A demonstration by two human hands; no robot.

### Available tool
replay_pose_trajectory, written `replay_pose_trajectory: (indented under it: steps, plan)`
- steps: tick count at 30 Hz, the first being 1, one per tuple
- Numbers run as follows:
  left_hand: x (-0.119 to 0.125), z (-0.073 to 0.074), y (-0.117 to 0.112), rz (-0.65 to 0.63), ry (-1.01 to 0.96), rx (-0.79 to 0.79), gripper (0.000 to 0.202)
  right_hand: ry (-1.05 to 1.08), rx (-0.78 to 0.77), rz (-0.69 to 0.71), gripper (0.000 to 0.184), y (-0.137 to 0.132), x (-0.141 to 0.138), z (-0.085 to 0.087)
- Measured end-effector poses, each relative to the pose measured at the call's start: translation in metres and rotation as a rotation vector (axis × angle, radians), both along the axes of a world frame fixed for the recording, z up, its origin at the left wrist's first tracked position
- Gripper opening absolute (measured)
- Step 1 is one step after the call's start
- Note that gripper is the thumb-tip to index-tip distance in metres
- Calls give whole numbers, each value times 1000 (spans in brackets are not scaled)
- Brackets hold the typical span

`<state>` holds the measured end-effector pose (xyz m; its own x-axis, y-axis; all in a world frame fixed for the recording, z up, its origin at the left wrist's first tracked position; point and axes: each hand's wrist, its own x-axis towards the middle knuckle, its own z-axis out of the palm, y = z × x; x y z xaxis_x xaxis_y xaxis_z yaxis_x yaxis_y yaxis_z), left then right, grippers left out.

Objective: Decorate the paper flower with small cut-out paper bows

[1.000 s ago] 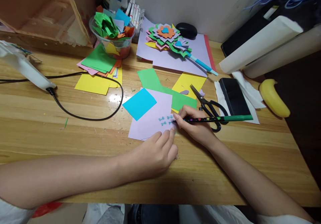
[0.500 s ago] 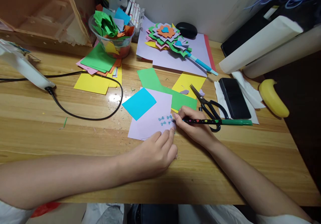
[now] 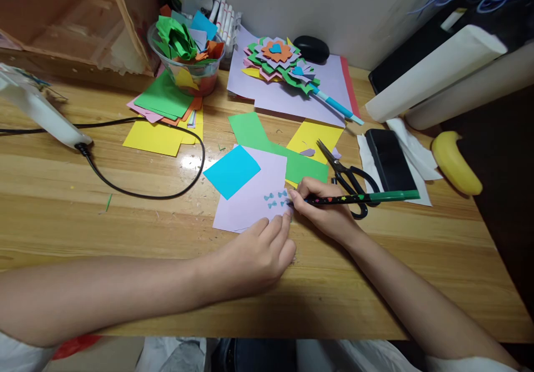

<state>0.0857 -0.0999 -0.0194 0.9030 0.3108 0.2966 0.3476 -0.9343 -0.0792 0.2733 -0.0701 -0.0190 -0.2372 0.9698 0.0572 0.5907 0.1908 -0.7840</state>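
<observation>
My right hand (image 3: 324,208) grips a green and black pen (image 3: 367,197), its tip touching a lilac paper sheet (image 3: 250,199) beside several small blue bow shapes (image 3: 275,198). My left hand (image 3: 254,255) lies flat with fingers together, pressing the sheet's near edge down. A blue paper square (image 3: 231,170) lies on the sheet's far left corner. Green paper (image 3: 267,144) and yellow paper (image 3: 315,135) lie just behind.
Black scissors (image 3: 348,177) lie open right of my right hand. A phone (image 3: 390,160) rests on tissue; a banana (image 3: 454,163) sits far right. Behind stand a layered paper flower (image 3: 277,58), a scrap bowl (image 3: 187,55), stacked coloured sheets (image 3: 162,116). A glue gun (image 3: 41,113) with black cable (image 3: 146,194) lies left.
Almost nothing has moved. The pen in my right hand has tilted very slightly while its tip stays on the lilac sheet; my left hand keeps still.
</observation>
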Motion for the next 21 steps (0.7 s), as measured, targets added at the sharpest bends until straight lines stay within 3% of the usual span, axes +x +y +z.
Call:
replay_pose_trajectory:
  steps: [21]
  plan:
    - [1,1,1,-3,-8,2,14,-4,3,-9,30,0,-1,2]
